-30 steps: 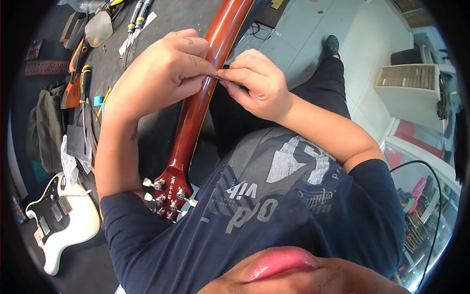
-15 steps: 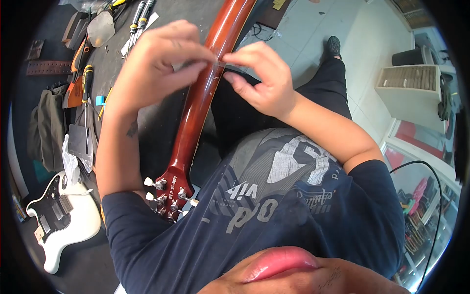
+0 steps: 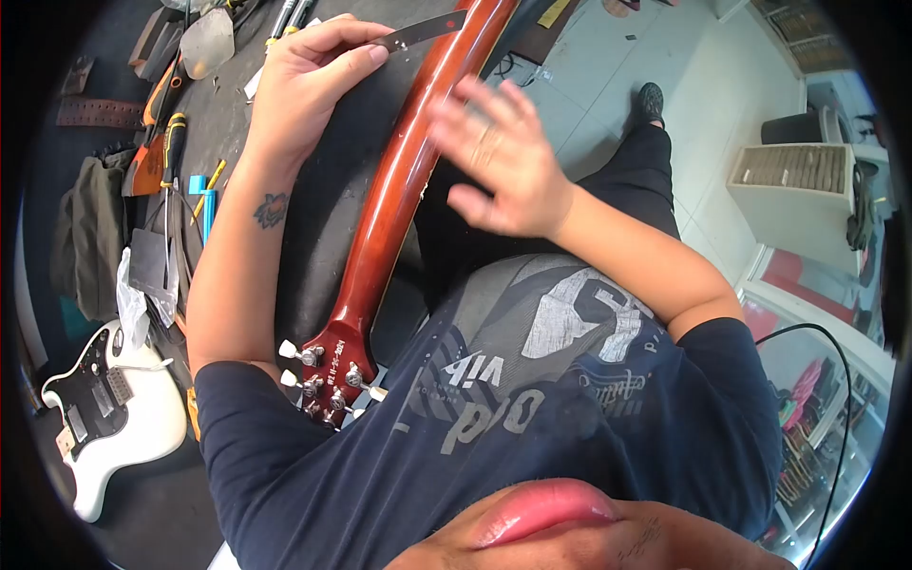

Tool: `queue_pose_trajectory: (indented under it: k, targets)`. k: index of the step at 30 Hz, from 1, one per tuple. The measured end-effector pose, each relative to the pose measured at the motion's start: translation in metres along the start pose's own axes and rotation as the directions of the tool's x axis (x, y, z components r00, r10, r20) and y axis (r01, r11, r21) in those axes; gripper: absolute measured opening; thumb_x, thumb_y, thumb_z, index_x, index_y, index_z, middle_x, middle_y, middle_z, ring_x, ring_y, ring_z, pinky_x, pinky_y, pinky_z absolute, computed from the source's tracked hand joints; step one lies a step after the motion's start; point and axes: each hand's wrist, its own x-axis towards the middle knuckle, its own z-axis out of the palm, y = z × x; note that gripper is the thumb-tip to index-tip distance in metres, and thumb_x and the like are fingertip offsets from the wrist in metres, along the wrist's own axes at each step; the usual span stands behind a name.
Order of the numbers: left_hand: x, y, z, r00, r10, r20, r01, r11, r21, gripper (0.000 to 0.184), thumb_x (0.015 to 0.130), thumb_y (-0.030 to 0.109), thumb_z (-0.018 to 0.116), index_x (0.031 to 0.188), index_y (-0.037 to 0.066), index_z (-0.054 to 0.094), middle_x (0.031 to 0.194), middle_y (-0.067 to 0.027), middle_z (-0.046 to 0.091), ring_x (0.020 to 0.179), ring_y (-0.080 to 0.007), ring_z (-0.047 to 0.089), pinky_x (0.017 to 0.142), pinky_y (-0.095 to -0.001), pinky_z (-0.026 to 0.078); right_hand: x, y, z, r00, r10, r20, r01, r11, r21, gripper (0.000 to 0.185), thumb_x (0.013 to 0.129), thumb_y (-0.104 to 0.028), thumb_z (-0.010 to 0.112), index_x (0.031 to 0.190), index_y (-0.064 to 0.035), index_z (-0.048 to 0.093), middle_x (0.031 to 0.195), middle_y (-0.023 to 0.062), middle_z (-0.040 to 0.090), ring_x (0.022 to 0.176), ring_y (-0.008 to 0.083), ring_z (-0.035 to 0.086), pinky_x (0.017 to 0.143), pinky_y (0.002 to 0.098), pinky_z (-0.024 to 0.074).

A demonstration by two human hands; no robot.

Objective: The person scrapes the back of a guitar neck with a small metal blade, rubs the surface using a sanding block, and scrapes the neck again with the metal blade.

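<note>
A glossy red-brown guitar neck (image 3: 391, 195) runs diagonally, its rounded back facing up. Its headstock (image 3: 332, 372), with silver tuners and cream buttons, lies against my left upper arm. My left hand (image 3: 309, 81) pinches one end of a thin, flat, dark strip (image 3: 423, 34) between thumb and fingers. Pale flecks dot the strip, and its far end, marked with a red spot, reaches over the upper neck. My right hand (image 3: 503, 161) is blurred, its fingers spread at the neck's right side; whether they touch it I cannot tell.
On the dark bench at left are a yellow-and-black screwdriver (image 3: 174, 152), a blue tool (image 3: 208, 204), dark cloth (image 3: 90, 237) and a white electric guitar body (image 3: 142, 432). A white cabinet (image 3: 793, 176) stands at right. My shoe (image 3: 651, 103) is on the tiled floor.
Both hands were together over the neck, pinching at one spot. My left hand has drawn up and left with the strip, now in plain sight; my right hand has opened and moved slightly lower.
</note>
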Motion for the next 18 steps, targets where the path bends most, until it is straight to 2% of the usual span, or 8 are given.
queue_pose_trajectory:
  k: [3, 6, 7, 10, 11, 14, 17, 18]
  targets:
    - [0.000, -0.008, -0.002, 0.998, -0.059, -0.028, 0.058, 0.997, -0.047, 0.021, 0.101, 0.006, 0.076, 0.119, -0.001, 0.081, 0.104, -0.0008, 0.078, 0.098, -0.0072, 0.069, 0.091, -0.0243, 0.054, 0.000, 0.002, 0.005, 0.981, 0.158, -0.113, -0.165, 0.985, -0.056, 0.066, 0.094, -0.037, 0.074, 0.155, -0.0133, 0.065, 0.166, 0.0089, 0.057, 0.159, 0.0374, 0.044, 0.130, 0.0607, 0.0251]
    - [0.001, -0.014, -0.003, 0.996, -0.080, -0.038, 0.076, 0.993, -0.094, 0.022, 0.100, 0.006, 0.076, 0.120, -0.001, 0.081, 0.106, -0.0022, 0.079, 0.099, -0.0082, 0.070, 0.093, -0.0255, 0.055, 0.001, -0.021, 0.003, 0.997, 0.075, -0.037, -0.073, 0.996, 0.052, 0.067, 0.092, -0.036, 0.076, 0.154, -0.0126, 0.065, 0.167, 0.0089, 0.056, 0.159, 0.0389, 0.044, 0.129, 0.0617, 0.0261]
    - [0.001, -0.014, -0.003, 0.995, -0.088, -0.049, 0.083, 0.992, -0.094, 0.022, 0.100, 0.007, 0.076, 0.120, -0.001, 0.081, 0.106, -0.0026, 0.079, 0.099, -0.0085, 0.071, 0.093, -0.0258, 0.055, 0.000, -0.024, 0.001, 0.998, -0.044, 0.035, 0.040, 0.993, 0.109, 0.060, 0.097, -0.034, 0.072, 0.151, -0.0080, 0.067, 0.162, 0.0137, 0.061, 0.157, 0.0419, 0.046, 0.134, 0.0577, 0.0203]
    - [0.002, -0.013, -0.004, 0.995, -0.096, -0.035, 0.093, 0.993, -0.078, 0.022, 0.101, 0.001, 0.073, 0.121, -0.004, 0.079, 0.111, -0.0062, 0.077, 0.104, -0.0137, 0.072, 0.097, -0.0291, 0.056, 0.002, -0.031, 0.002, 0.985, -0.159, 0.063, 0.141, 0.963, 0.230, 0.051, 0.098, -0.032, 0.072, 0.144, -0.0095, 0.073, 0.154, 0.0115, 0.067, 0.152, 0.0386, 0.055, 0.134, 0.0592, 0.0199]
    - [0.001, -0.012, -0.006, 0.995, -0.097, -0.026, 0.096, 0.993, -0.068, 0.022, 0.101, -0.001, 0.072, 0.121, -0.006, 0.077, 0.113, -0.0078, 0.076, 0.106, -0.0162, 0.072, 0.099, -0.0307, 0.056, 0.004, -0.025, 0.002, 0.988, -0.147, 0.049, 0.137, 0.976, 0.167, 0.053, 0.095, -0.032, 0.074, 0.144, -0.0120, 0.073, 0.155, 0.0098, 0.067, 0.152, 0.0363, 0.055, 0.133, 0.0598, 0.0195]
    - [0.000, -0.010, 0.000, 0.995, -0.088, -0.051, 0.082, 0.989, -0.120, 0.022, 0.101, 0.008, 0.077, 0.119, -0.002, 0.081, 0.107, -0.0027, 0.079, 0.100, -0.0089, 0.071, 0.093, -0.0269, 0.056, 0.017, -0.012, -0.001, 0.998, -0.054, 0.013, 0.054, 0.998, 0.017, 0.053, 0.092, -0.032, 0.077, 0.143, -0.0189, 0.073, 0.157, 0.0060, 0.065, 0.151, 0.0318, 0.055, 0.133, 0.0616, 0.0160]
    - [0.000, -0.012, -0.005, 0.984, -0.168, -0.063, 0.152, 0.967, -0.205, 0.023, 0.102, 0.000, 0.072, 0.124, -0.005, 0.076, 0.115, -0.0090, 0.078, 0.109, -0.0170, 0.073, 0.102, -0.0328, 0.057, 0.031, -0.015, -0.004, 0.992, 0.116, -0.043, -0.120, 0.986, -0.114, 0.057, 0.092, -0.038, 0.077, 0.143, -0.0143, 0.072, 0.157, 0.0073, 0.065, 0.153, 0.0364, 0.050, 0.131, 0.0647, 0.0187]
    - [-0.001, -0.031, -0.016, 0.979, -0.185, -0.085, 0.154, 0.945, -0.289, 0.024, 0.102, 0.001, 0.072, 0.125, -0.005, 0.076, 0.115, -0.0100, 0.078, 0.110, -0.0171, 0.074, 0.103, -0.0335, 0.057, 0.036, -0.023, -0.006, 0.992, 0.122, 0.009, -0.121, 0.990, -0.070, 0.058, 0.095, -0.041, 0.074, 0.145, -0.0115, 0.071, 0.156, 0.0096, 0.065, 0.155, 0.0379, 0.049, 0.132, 0.0629, 0.0170]
